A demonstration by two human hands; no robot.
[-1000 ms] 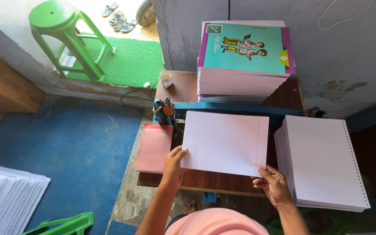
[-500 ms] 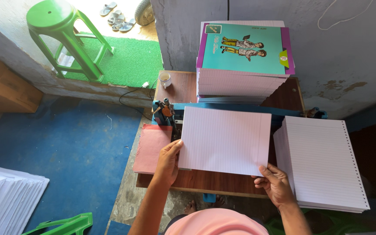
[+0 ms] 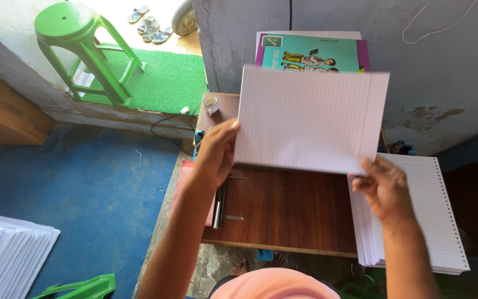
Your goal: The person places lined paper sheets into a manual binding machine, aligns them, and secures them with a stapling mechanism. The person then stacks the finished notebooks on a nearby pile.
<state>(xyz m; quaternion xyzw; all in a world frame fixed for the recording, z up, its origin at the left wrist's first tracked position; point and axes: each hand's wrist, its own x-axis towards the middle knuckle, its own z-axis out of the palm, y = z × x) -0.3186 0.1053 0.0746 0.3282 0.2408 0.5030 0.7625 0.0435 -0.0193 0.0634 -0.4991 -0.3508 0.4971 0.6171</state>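
White blue-ruled sheets (image 3: 308, 119) above the reddish-brown wooden table (image 3: 289, 207); behind it a teal, purple-edged book cover (image 3: 311, 52); left of it a blue floor (image 3: 78, 188), bright green stool (image 3: 84, 47)

Small notebook-binding workshop: ruled paper stacks (image 3: 410, 221), printed covers (image 3: 311, 55), wooden worktable (image 3: 289, 207).

Blue floor (image 3: 84, 188), green stool (image 3: 84, 50), seemingly concrete wall (image 3: 449, 66)
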